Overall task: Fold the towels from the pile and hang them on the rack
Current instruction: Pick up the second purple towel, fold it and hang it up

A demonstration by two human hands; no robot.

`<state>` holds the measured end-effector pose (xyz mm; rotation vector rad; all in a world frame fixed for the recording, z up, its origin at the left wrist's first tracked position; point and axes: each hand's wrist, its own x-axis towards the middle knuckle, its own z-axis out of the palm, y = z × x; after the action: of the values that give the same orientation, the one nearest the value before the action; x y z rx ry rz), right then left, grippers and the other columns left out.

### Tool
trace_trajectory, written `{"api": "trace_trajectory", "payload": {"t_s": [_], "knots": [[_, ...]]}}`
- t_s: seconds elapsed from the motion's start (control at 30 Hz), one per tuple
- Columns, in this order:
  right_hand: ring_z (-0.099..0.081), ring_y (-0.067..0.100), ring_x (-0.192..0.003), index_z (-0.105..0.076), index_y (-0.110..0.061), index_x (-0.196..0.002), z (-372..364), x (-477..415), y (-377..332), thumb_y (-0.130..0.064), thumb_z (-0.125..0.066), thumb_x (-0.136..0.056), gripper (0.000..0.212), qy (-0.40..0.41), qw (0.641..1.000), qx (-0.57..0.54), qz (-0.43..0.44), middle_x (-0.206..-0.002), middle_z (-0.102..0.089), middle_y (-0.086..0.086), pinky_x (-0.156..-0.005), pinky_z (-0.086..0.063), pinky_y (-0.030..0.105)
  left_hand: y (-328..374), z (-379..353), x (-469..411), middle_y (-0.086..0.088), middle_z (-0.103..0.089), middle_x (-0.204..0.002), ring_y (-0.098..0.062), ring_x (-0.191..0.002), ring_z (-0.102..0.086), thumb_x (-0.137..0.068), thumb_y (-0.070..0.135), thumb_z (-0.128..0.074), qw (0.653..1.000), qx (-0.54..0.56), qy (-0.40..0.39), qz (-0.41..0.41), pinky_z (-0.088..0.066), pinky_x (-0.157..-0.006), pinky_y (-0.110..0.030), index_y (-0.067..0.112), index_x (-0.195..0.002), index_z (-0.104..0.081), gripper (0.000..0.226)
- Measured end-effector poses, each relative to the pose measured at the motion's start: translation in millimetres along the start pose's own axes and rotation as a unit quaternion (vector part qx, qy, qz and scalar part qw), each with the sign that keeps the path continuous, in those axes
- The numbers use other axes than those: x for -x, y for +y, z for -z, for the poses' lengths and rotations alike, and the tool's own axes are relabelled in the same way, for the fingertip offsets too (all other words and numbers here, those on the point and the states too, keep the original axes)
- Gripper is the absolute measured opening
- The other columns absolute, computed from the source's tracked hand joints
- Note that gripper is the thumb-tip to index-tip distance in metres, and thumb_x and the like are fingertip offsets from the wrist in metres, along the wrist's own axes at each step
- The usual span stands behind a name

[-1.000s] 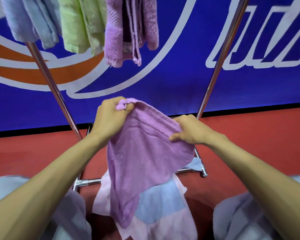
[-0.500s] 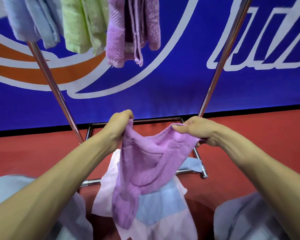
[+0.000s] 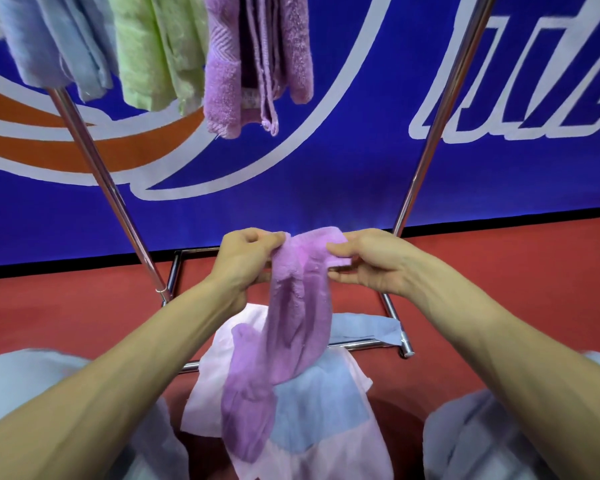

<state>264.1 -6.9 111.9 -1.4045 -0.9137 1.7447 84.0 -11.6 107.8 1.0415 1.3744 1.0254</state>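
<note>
Evidently partway through, the left hand [image 3: 248,258] and right hand [image 3: 371,261] are pinching the top edge of a purple towel [image 3: 298,306] dangling over the pile [image 3: 323,410], while hung towels [image 3: 153,46] are draping the rack [image 3: 440,98] above.

A blue banner [image 3: 326,188] with white and orange lettering backs a red floor [image 3: 66,306].
</note>
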Motion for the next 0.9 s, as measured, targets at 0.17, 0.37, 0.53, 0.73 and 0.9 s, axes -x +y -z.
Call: {"api": "trace_trajectory", "payload": {"t_s": [0.17,0.37,0.53,0.73,0.9], "knots": [[-0.061,0.009,-0.062,-0.067,-0.002,-0.094,-3,1,1,0.004,-0.067,-0.082,0.014,0.052,0.996,-0.009,0.066,-0.072,-0.062,0.004,-0.054,-0.054,0.019,-2,-3,2,-0.007,-0.064,-0.074,-0.01,-0.055,-0.059,-0.085,0.01,-0.068,1.0,0.004,-0.005,0.006,-0.052,-0.049,-0.016,0.007,-0.076,-0.067,0.009],[-0.062,0.009,-0.068,-0.07,-0.009,-0.091,-10,-1,7,-0.004,-0.068,-0.084,0.009,0.062,0.992,-0.01,0.106,-0.074,-0.067,0.001,-0.063,-0.053,0.021,-5,-12,7,-0.013,-0.072,-0.086,-0.018,-0.072,-0.065,-0.082,0.008,-0.072,1.0,0.02,-0.012,0.017,-0.058,-0.073,-0.028,0.002,-0.086,-0.073,0.007],[-0.065,0.017,-0.074,-0.07,-0.007,-0.089,-20,-4,13,-0.004,-0.066,-0.086,0.006,0.075,0.987,0.046,0.133,-0.083,-0.068,0.01,-0.068,-0.057,0.023,-8,-15,8,-0.023,-0.072,-0.097,-0.026,-0.085,-0.069,-0.086,0.005,-0.065,0.997,0.057,-0.019,0.044,-0.058,-0.083,-0.035,-0.001,-0.089,-0.072,0.01],[-0.067,0.016,-0.071,-0.072,-0.005,-0.085,-20,-3,13,-0.005,-0.069,-0.084,0.003,0.078,0.98,0.054,0.177,-0.082,-0.071,0.01,-0.068,-0.055,0.023,-1,-11,11,-0.019,-0.074,-0.089,-0.026,-0.086,-0.073,-0.088,0.005,-0.055,0.989,0.123,-0.047,0.07,-0.059,-0.081,-0.032,0.0,-0.087,-0.07,0.016],[-0.068,0.006,-0.075,-0.072,-0.023,-0.077,-18,-2,16,-0.007,-0.081,-0.071,0.019,0.093,0.954,0.145,0.245,-0.076,-0.073,-0.006,-0.078,-0.055,0.023,-1,-10,12,-0.017,-0.073,-0.101,-0.025,-0.1,-0.07,-0.09,0.014,-0.042,0.98,0.158,-0.093,0.081,-0.053,-0.092,-0.033,-0.002,-0.104,-0.068,0.033]]}}
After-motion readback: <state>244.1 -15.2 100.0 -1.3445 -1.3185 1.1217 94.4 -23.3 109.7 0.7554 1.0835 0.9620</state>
